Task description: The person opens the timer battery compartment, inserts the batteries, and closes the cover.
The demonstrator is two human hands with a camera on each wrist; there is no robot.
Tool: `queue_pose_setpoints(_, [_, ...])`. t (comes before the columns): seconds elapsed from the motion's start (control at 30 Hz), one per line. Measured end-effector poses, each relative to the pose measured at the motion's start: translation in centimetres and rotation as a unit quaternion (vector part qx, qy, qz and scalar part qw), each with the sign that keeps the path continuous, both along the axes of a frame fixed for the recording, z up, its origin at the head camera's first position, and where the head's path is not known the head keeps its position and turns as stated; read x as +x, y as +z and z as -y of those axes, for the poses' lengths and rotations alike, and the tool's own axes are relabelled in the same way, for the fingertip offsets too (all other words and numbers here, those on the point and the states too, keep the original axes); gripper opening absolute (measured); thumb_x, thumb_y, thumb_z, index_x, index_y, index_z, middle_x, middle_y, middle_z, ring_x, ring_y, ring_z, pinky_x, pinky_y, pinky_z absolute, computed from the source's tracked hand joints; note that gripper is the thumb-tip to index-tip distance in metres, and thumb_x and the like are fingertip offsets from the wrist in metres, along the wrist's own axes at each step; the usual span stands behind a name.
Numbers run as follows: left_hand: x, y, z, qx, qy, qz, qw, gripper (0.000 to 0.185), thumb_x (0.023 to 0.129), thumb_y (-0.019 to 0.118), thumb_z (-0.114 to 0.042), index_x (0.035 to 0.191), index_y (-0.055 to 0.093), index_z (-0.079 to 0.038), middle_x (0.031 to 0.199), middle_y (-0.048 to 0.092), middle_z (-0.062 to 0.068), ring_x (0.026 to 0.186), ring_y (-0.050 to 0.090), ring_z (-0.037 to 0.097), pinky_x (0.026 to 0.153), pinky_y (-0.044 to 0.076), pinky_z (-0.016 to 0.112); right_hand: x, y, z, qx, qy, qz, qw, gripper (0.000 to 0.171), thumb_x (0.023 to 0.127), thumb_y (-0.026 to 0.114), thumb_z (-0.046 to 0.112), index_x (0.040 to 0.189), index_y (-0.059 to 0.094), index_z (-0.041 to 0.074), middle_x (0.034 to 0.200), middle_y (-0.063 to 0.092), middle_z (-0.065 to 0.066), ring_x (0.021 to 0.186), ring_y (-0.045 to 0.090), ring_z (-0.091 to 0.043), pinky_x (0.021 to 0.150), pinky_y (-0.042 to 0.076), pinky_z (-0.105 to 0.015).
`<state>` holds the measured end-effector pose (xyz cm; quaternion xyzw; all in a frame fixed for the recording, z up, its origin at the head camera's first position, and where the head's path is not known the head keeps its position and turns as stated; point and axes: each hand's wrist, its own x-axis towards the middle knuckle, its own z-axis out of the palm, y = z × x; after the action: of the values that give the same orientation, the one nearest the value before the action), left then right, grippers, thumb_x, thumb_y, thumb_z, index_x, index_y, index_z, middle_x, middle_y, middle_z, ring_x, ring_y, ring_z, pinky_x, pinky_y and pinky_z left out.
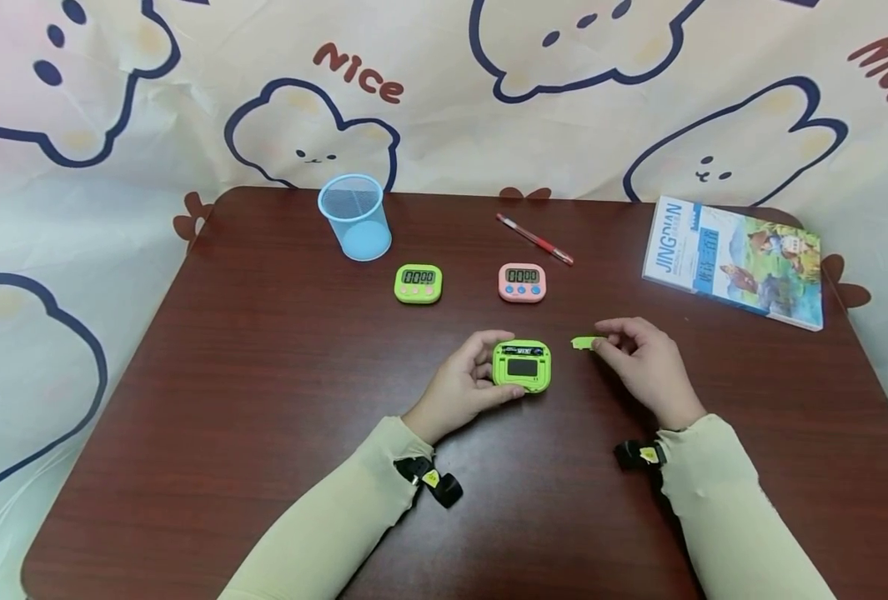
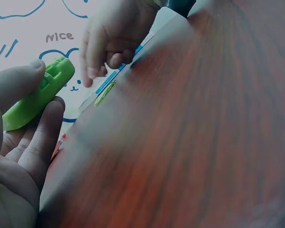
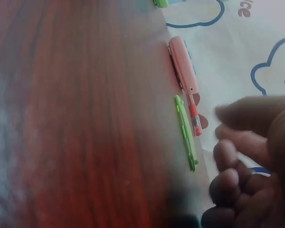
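Observation:
My left hand (image 1: 464, 379) holds a green digital timer (image 1: 522, 366) between thumb and fingers. Its back faces up, uncovered, with a dark lettered strip along the top and a dark rectangle in the middle. To the right, a thin green battery cover (image 3: 186, 133) lies on the table. My right hand (image 1: 642, 367) hovers just beside that cover, its fingers loosely bent and apart from it in both wrist views. In the left wrist view the timer (image 2: 42, 92) appears edge-on, gripped by thumb and fingers.
Behind my hands stand a green timer (image 1: 418, 284) and a pink timer (image 1: 522, 283). A blue cup (image 1: 364, 233) is at the back left, a red pen (image 1: 535, 239) at the back middle, and a book (image 1: 736, 262) at the back right. A patterned cloth (image 1: 444, 142) hangs behind the table.

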<state>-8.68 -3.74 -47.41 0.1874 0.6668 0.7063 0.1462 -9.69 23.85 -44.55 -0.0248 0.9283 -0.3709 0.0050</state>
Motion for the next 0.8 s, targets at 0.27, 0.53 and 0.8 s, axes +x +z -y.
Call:
queue_pose_setpoints(0.27, [-0.01, 0.16, -0.11, 0.001, -0.008, 0.004, 1.0000, 0.069, 0.082, 0.079, 0.006, 0.141, 0.045, 0.000, 0.130, 0.062, 0.017, 0.101, 0.069, 0.025, 0.080, 0.060, 0.031, 0.07, 0.07, -0.25, 0.051, 0.014, 0.017, 0.998, 0.024, 0.094, 0.068, 0.010, 0.115, 0.072, -0.001, 0.086, 0.057, -0.009, 0.075, 0.049, -0.023, 0.065, 0.040, -0.033])
queue_pose_setpoints(0.53, [-0.01, 0.16, -0.07, -0.007, -0.007, 0.004, 0.9999, 0.068, 0.083, 0.079, 0.004, 0.141, 0.045, -0.001, 0.130, 0.062, 0.015, 0.101, 0.069, 0.024, 0.079, 0.060, 0.029, 0.08, 0.07, -0.13, 0.064, 0.026, 0.070, 0.995, 0.020, 0.090, 0.073, 0.015, 0.107, 0.073, 0.004, 0.092, 0.058, -0.009, 0.083, 0.050, -0.024, 0.070, 0.042, -0.035])
queue_pose_setpoints(0.8, [0.04, -0.08, 0.00, -0.005, -0.005, -0.002, 1.0000, 0.069, 0.082, 0.079, 0.005, 0.142, 0.044, 0.000, 0.129, 0.063, 0.016, 0.098, 0.069, 0.022, 0.079, 0.060, 0.029, -0.04, -0.29, -0.05, 0.018, -0.017, 0.026, 0.999, 0.014, 0.091, 0.075, 0.020, 0.097, 0.070, 0.009, 0.081, 0.063, -0.007, 0.070, 0.053, -0.022, 0.060, 0.044, -0.030])
